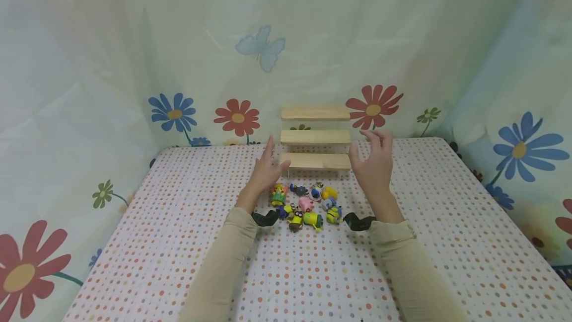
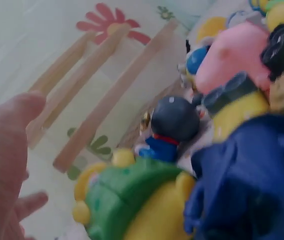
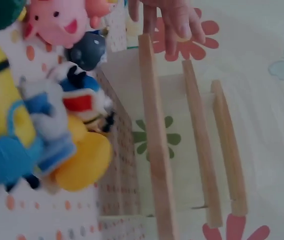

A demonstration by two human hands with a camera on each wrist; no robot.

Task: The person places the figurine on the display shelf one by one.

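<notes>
A wooden three-step shelf (image 1: 315, 160) stands near the back of the table, between both hands. My left hand (image 1: 264, 170) is at its left side with the fingers extended and nothing in them; thumb and fingers also show at the edge of the left wrist view. Beside the shelf's right end, my right hand (image 1: 374, 168) hovers with bent, spread fingers and holds nothing. Several small toy figures lie in front of the shelf, among them a pink pig-like figure (image 1: 306, 204), a green-hooded figure (image 1: 278, 195), a Minion in blue overalls (image 3: 6, 120) and a dark-headed figure (image 2: 174, 120).
A polka-dot cloth (image 1: 178, 242) covers the table. Behind it hangs a flower-printed backdrop (image 1: 313, 24), with side panels to the left and right. Dark wrist-worn devices (image 1: 359, 221) jut inward from both sleeves, close to the figures.
</notes>
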